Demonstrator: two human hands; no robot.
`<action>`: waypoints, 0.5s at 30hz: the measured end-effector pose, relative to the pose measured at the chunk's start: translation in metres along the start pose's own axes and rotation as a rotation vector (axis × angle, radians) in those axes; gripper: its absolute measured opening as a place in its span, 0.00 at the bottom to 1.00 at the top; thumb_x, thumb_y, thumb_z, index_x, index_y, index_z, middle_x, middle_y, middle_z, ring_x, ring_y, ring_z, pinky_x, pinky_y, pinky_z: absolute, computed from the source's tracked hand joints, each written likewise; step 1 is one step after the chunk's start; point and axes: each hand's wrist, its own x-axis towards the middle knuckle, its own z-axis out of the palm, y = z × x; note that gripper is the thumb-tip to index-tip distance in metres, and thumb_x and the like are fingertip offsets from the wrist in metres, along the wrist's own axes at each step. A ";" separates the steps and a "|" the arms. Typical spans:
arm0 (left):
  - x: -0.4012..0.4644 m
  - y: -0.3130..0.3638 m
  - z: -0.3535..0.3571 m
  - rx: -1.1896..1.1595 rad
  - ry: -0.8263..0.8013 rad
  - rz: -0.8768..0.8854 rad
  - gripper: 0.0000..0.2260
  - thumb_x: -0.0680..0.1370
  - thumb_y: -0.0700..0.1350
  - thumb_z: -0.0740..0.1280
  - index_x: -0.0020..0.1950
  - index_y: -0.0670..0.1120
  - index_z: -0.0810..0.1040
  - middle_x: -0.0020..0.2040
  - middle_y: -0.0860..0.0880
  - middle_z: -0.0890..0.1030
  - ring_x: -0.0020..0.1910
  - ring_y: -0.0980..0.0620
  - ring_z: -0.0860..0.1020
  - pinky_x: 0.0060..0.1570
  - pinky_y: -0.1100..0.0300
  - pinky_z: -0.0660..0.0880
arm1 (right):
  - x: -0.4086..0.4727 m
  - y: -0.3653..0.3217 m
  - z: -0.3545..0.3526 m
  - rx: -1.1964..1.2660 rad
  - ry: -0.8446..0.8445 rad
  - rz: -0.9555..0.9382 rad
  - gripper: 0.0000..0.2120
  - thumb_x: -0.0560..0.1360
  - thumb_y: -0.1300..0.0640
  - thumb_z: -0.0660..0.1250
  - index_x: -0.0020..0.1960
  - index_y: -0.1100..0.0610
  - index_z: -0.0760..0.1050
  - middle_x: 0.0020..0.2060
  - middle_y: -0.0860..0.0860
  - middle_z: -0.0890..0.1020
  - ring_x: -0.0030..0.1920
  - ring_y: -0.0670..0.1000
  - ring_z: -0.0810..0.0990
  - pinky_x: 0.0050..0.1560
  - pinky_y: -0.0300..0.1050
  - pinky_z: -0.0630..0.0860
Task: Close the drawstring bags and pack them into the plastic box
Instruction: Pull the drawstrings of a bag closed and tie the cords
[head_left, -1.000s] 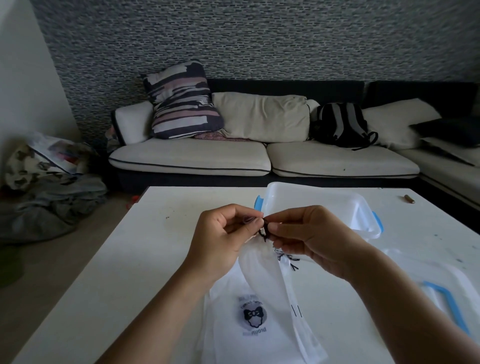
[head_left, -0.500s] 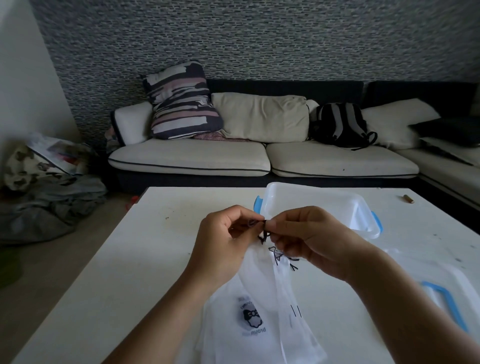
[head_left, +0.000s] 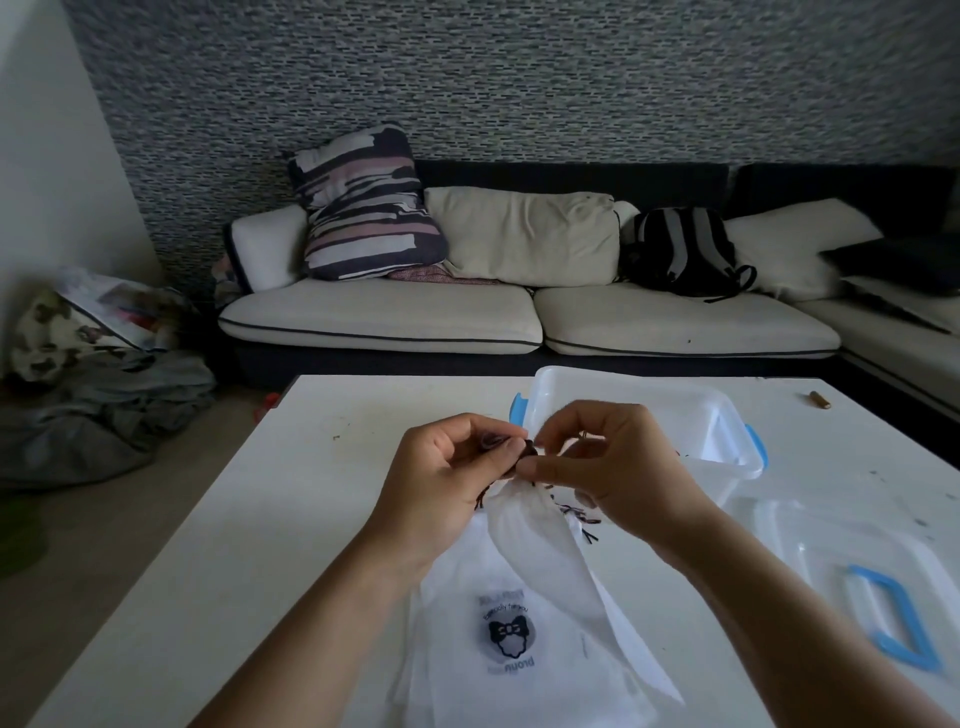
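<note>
I hold a white translucent drawstring bag (head_left: 540, 540) up over the table, its gathered mouth between my hands. My left hand (head_left: 447, 473) pinches the dark drawstring (head_left: 530, 448) at the bag's neck, and my right hand (head_left: 608, 467) pinches the same string from the other side. Loose string ends hang below my right hand. Under the raised bag lies another white bag (head_left: 509, 644) with a round bow logo, flat on the table. The clear plastic box (head_left: 675, 410) with blue clips stands open just behind my hands.
The box's clear lid (head_left: 852, 577) with a blue handle lies at the right on the white table (head_left: 249, 519). A small brown object (head_left: 820, 400) lies at the far right edge. A sofa with cushions and a backpack stands beyond the table.
The bag's neck has bunched tighter between my fingers, and my hands have shifted slightly while working the string. The flat logo bag has not moved.
</note>
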 end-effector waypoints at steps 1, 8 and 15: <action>0.000 0.001 0.000 0.001 -0.007 0.005 0.04 0.75 0.36 0.72 0.48 0.41 0.85 0.44 0.41 0.86 0.46 0.45 0.85 0.48 0.60 0.81 | 0.000 0.001 0.001 -0.021 -0.012 -0.037 0.11 0.65 0.58 0.81 0.45 0.59 0.83 0.34 0.51 0.83 0.27 0.46 0.74 0.28 0.37 0.69; -0.001 0.006 -0.003 0.092 0.021 0.103 0.05 0.73 0.35 0.74 0.47 0.40 0.86 0.42 0.46 0.87 0.43 0.50 0.86 0.45 0.63 0.80 | 0.000 0.003 0.001 -0.031 -0.036 -0.087 0.04 0.70 0.61 0.78 0.40 0.62 0.85 0.26 0.48 0.80 0.26 0.43 0.71 0.29 0.34 0.67; -0.001 0.007 -0.005 0.268 -0.055 0.170 0.07 0.72 0.34 0.75 0.45 0.45 0.87 0.39 0.50 0.87 0.41 0.54 0.85 0.43 0.67 0.78 | 0.000 0.002 0.007 -0.381 0.041 -0.209 0.12 0.70 0.62 0.76 0.33 0.61 0.75 0.23 0.43 0.75 0.24 0.43 0.68 0.27 0.32 0.64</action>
